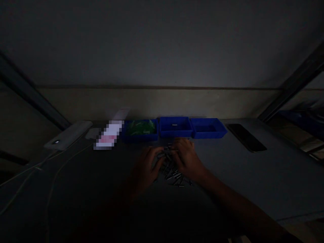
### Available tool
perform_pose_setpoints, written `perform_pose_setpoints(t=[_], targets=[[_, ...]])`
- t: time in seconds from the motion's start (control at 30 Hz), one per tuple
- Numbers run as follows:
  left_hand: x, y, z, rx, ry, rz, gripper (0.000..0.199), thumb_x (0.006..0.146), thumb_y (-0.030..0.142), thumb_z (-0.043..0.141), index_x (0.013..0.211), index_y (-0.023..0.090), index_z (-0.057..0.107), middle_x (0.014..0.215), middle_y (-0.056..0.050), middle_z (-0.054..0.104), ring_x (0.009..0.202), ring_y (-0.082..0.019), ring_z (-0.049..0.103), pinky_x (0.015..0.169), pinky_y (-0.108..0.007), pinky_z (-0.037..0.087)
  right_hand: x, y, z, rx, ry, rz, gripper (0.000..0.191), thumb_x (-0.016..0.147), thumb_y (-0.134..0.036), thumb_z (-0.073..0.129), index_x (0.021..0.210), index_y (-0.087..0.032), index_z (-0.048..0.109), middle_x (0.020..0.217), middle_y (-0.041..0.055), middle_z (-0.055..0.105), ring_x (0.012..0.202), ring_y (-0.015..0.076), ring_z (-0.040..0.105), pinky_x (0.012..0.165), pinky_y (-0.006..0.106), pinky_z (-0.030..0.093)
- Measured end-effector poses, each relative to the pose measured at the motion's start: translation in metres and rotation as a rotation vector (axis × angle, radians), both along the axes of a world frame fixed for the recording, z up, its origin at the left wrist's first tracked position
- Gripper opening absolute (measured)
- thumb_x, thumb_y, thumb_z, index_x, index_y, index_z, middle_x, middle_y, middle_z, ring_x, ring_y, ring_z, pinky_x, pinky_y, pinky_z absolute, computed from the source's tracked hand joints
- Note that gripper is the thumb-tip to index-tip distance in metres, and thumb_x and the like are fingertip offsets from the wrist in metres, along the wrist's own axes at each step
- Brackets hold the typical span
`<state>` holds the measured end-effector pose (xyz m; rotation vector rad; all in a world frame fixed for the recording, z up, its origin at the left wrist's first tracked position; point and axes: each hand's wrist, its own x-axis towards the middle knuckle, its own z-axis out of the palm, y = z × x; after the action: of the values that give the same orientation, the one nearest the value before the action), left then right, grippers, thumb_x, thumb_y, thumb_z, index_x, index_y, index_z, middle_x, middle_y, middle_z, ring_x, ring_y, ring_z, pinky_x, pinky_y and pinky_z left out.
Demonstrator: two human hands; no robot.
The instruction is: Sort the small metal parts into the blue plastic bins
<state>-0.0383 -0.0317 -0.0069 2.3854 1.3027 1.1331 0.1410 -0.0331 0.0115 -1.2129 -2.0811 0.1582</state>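
A loose pile of small, thin metal pieces [172,173], like pins or short rods, lies on the dark table; their exact kind is too dim to make out. Around the pile's left side curves my left hand [148,165], its thumb and fingers apart. My right hand [188,158] rests over the right side of the pile, fingers bent down and the thumb apart from them. Its fingertips are dim and partly hidden. Just beyond both hands stands the middle blue bin [176,133], with one small light piece inside.
A left blue bin [140,137] holds green plastic packaging. The right blue bin [209,135] adjoins the middle one. A dark phone [246,137] lies at right. On the left are a blurred bright screen [109,135], a white device [69,135] and a trailing cable [59,170]. A wall stands behind.
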Motion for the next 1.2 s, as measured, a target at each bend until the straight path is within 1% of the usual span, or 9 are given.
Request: perform_pose_setpoints(t=[0.2, 0.37, 0.53, 0.67, 0.73, 0.8, 0.93, 1.07, 1.2], targets=[[0.001, -0.002, 0.006, -0.101, -0.080, -0.023, 0.011, 0.085, 0.025, 0.051, 0.090, 0.019, 0.059, 0.082, -0.002, 0.064, 0.077, -0.014, 0.059, 0.070, -0.025, 0.047, -0.008, -0.007, -0.004, -0.080, 0.090, 0.040, 0.016, 0.092, -0.025, 0.038, 0.091, -0.019, 0.053, 0.091, 0.0070, 0.061, 0.090, 0.0205, 0.052, 0.080, 0.037, 0.037], [0.003, -0.002, 0.009, -0.201, -0.111, 0.015, 0.020, 0.087, 0.028, 0.045, 0.076, 0.018, 0.058, 0.073, -0.001, 0.061, 0.067, -0.012, 0.056, 0.063, -0.023, 0.044, -0.004, -0.007, -0.003, -0.040, -0.065, 0.119, 0.018, 0.089, -0.026, 0.049, 0.105, -0.018, 0.053, 0.096, 0.0078, 0.062, 0.092, 0.0211, 0.053, 0.081, 0.036, 0.037], [0.003, 0.000, 0.006, -0.275, -0.081, 0.023, 0.031, 0.090, 0.030, 0.039, 0.064, 0.018, 0.052, 0.063, 0.001, 0.055, 0.058, -0.011, 0.052, 0.057, -0.023, 0.039, -0.003, -0.004, 0.002, 0.049, -0.205, 0.083, 0.017, 0.090, -0.026, 0.046, 0.093, -0.017, 0.060, 0.088, 0.0061, 0.063, 0.085, 0.0198, 0.053, 0.077, 0.034, 0.036], [0.000, 0.003, 0.005, -0.250, 0.016, -0.003, 0.024, 0.090, 0.028, 0.042, 0.075, 0.018, 0.058, 0.077, -0.001, 0.060, 0.074, -0.014, 0.057, 0.068, -0.025, 0.043, 0.018, 0.029, 0.012, 0.064, -0.274, -0.220, 0.031, 0.093, -0.032, 0.039, 0.086, -0.018, 0.066, 0.090, 0.0080, 0.063, 0.090, 0.0213, 0.051, 0.079, 0.035, 0.036], [-0.002, 0.004, 0.004, -0.221, 0.088, -0.027, 0.018, 0.088, 0.024, 0.045, 0.081, 0.019, 0.060, 0.083, -0.002, 0.062, 0.083, -0.016, 0.057, 0.075, -0.029, 0.044, 0.030, 0.052, 0.017, 0.003, -0.336, -0.374, 0.033, 0.092, -0.035, 0.039, 0.089, -0.018, 0.068, 0.097, 0.0094, 0.062, 0.097, 0.0235, 0.049, 0.080, 0.036, 0.036], [-0.004, 0.005, 0.001, -0.200, 0.148, -0.036, 0.014, 0.086, 0.021, 0.048, 0.083, 0.019, 0.061, 0.085, -0.003, 0.063, 0.085, -0.017, 0.057, 0.079, -0.032, 0.044, 0.037, 0.073, 0.020, -0.092, -0.405, -0.447, 0.031, 0.090, -0.038, 0.043, 0.091, -0.020, 0.069, 0.105, 0.0100, 0.061, 0.104, 0.0265, 0.047, 0.082, 0.039, 0.037], [-0.008, 0.008, -0.003, -0.206, 0.167, -0.037, 0.010, 0.084, 0.019, 0.052, 0.084, 0.019, 0.062, 0.088, -0.003, 0.064, 0.084, -0.016, 0.058, 0.077, -0.031, 0.046, 0.034, 0.097, 0.020, -0.265, -0.388, -0.471, 0.032, 0.086, -0.043, 0.047, 0.095, -0.024, 0.071, 0.111, 0.0105, 0.059, 0.110, 0.0298, 0.045, 0.084, 0.047, 0.037], [-0.011, 0.010, -0.002, -0.255, 0.151, -0.028, 0.009, 0.082, 0.017, 0.054, 0.084, 0.019, 0.063, 0.088, -0.003, 0.066, 0.081, -0.016, 0.061, 0.073, -0.030, 0.047, 0.023, 0.113, 0.018, -0.309, -0.370, -0.446, 0.035, 0.085, -0.047, 0.045, 0.095, -0.027, 0.072, 0.110, 0.0112, 0.060, 0.113, 0.0340, 0.043, 0.085, 0.056, 0.036], [-0.013, 0.010, 0.000, -0.256, 0.147, -0.046, 0.012, 0.083, 0.016, 0.052, 0.085, 0.019, 0.063, 0.087, -0.003, 0.067, 0.082, -0.016, 0.062, 0.072, -0.029, 0.046, 0.021, 0.123, 0.021, -0.322, -0.418, -0.424, 0.034, 0.086, -0.046, 0.045, 0.092, -0.026, 0.073, 0.109, 0.0107, 0.062, 0.114, 0.0348, 0.042, 0.087, 0.059, 0.033]])
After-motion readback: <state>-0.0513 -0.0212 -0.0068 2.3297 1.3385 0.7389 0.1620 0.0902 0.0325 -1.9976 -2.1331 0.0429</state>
